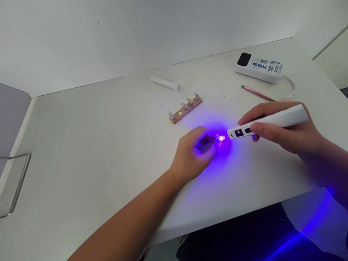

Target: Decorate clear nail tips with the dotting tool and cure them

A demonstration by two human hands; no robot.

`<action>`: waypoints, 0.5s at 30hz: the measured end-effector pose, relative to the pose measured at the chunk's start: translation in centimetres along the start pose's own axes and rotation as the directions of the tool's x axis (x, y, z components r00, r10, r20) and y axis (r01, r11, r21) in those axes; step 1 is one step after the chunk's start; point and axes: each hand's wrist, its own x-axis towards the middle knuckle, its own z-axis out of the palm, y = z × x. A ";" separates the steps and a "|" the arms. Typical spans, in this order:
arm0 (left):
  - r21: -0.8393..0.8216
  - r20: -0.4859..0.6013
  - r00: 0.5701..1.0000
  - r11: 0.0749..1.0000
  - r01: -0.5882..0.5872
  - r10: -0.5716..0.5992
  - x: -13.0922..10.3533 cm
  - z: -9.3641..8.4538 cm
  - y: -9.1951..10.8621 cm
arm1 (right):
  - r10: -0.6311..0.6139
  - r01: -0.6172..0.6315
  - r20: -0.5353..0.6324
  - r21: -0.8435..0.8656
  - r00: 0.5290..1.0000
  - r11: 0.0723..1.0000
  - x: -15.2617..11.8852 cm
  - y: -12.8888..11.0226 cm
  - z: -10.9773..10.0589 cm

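Note:
My left hand (194,154) is closed in a pinch over the table, thumb and forefinger together on a small nail tip (221,138) that glows pink-violet. My right hand (285,127) is wrapped round a white handheld UV lamp (272,119), its thumb near the dark button beside a small lit display. The lamp's front end points left at the nail tip, a short gap apart, and violet light spreads over the fingers and table. Behind my left hand lies a wooden nail tip stand (186,110) bearing several clear nail tips. What supports the held tip is hidden by my fingers.
The white table (95,163) carries a white tube (164,83) at the back. At the back right are a white box-shaped device (259,68) with printed labels and a cable, and a pink pen-like tool (257,92). A metal wire frame (20,185) stands at the left edge.

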 end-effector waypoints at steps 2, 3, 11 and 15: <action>-0.002 0.001 1.000 1.000 0.002 -0.002 0.0 0.0 -0.1 | -0.003 0.003 0.001 0.006 1.000 1.000 0.0 0.0 0.0; -0.004 0.002 1.000 1.000 0.000 0.000 0.0 0.0 -0.1 | -0.003 0.003 0.002 0.009 1.000 1.000 0.0 -0.1 0.0; 0.007 0.001 1.000 1.000 -0.021 0.021 -0.1 -0.1 -0.1 | -0.016 0.016 -0.002 0.007 1.000 1.000 -0.1 0.1 0.0; 0.032 -0.009 0.999 0.999 -0.035 0.035 0.0 0.0 -0.2 | -0.003 0.002 0.001 0.010 1.000 1.000 -0.2 0.3 0.0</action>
